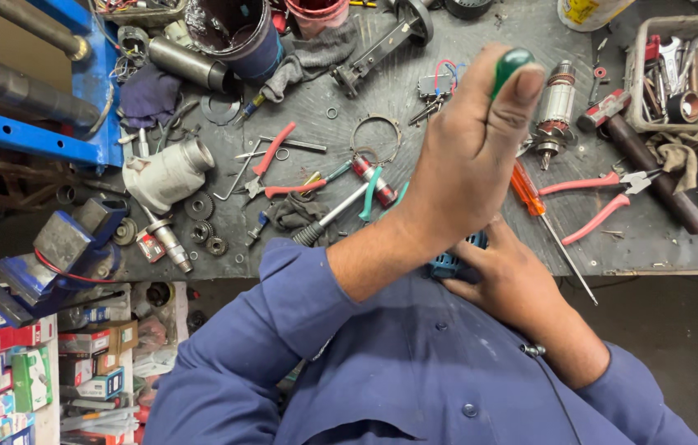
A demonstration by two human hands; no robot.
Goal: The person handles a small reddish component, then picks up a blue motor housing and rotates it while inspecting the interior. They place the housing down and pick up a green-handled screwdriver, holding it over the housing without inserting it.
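— Two hands meet at the centre of the frame. How does the upper one sit?

— That is the left hand [468, 156], its forearm rising from the lower left in a blue sleeve. Its fingers are clenched around a green-handled screwdriver [509, 66], thumb pressed up beside the handle's rounded top, back of the hand facing the camera. The shaft is hidden behind the hand.

— And the other?

— The right hand [514, 276] lies lower, just under the left wrist, palm down, fingers wrapped over a blue power-tool body [452, 264] held against the chest at the workbench [415, 99] edge. Most of that tool is covered.

— What lies close by?

— An orange-handled screwdriver [542, 214] lies just right of the hands, red-handled pliers [604, 194] beyond it, and a motor armature [555, 107] to the upper right.
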